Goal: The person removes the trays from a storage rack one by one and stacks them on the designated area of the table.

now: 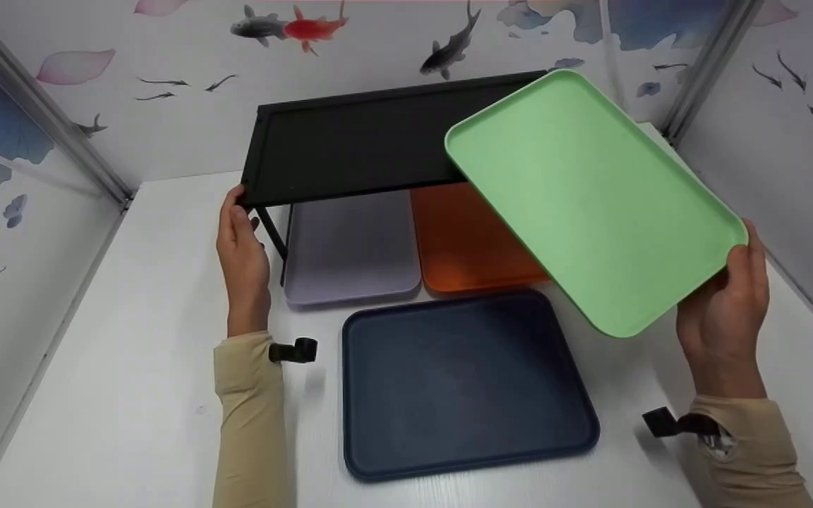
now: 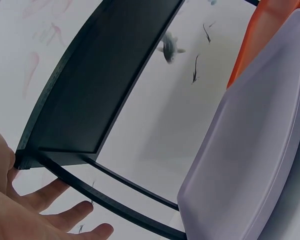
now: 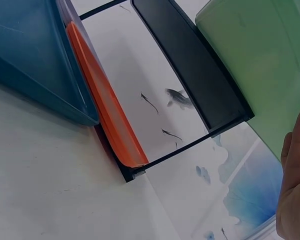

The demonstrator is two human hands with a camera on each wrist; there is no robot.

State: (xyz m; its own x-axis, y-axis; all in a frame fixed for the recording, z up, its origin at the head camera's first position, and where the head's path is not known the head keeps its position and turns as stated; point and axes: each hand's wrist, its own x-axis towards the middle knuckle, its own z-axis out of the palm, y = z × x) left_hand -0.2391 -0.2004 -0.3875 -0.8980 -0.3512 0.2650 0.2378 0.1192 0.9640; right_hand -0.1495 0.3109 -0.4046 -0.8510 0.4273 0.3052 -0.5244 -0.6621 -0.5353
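Observation:
My right hand (image 1: 727,317) grips the near right corner of a light green tray (image 1: 597,204), which is tilted in the air over the right part of a black shelf rack (image 1: 364,141). At the rack's front left corner, my left hand (image 1: 243,264) pinches the edge between thumb and fingers; in the left wrist view the other fingers (image 2: 72,216) spread beside the rack's leg. Under the rack's top lie a lavender tray (image 1: 353,247) and an orange tray (image 1: 477,240), side by side. A dark blue tray (image 1: 463,388) lies flat on the table in front of them.
The white table (image 1: 145,339) is bounded by printed panels (image 1: 188,42) at the back and both sides. Metal posts (image 1: 710,70) stand at the back corners. Each wrist carries a small black camera (image 1: 304,350).

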